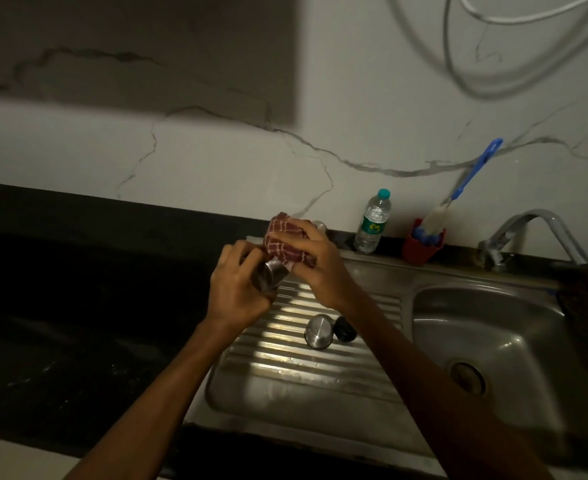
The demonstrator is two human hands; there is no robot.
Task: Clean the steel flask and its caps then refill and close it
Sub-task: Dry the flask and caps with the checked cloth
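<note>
My left hand [238,289] grips the lower end of the steel flask [269,274], which is held tilted above the ribbed drainboard [285,362]. My right hand [315,263] holds a red checked cloth [283,241] wrapped around the flask's upper part, so most of the flask is hidden. A steel cap [317,331] lies on the drainboard below my right forearm. Right beside it lies a small black inner cap [344,329].
The sink basin [493,327] with its drain is to the right, a tap [535,233] behind it. A plastic water bottle [372,221] and a red cup [420,249] holding a blue-handled bottle brush [465,183] stand by the wall. Dark countertop [78,306] lies left.
</note>
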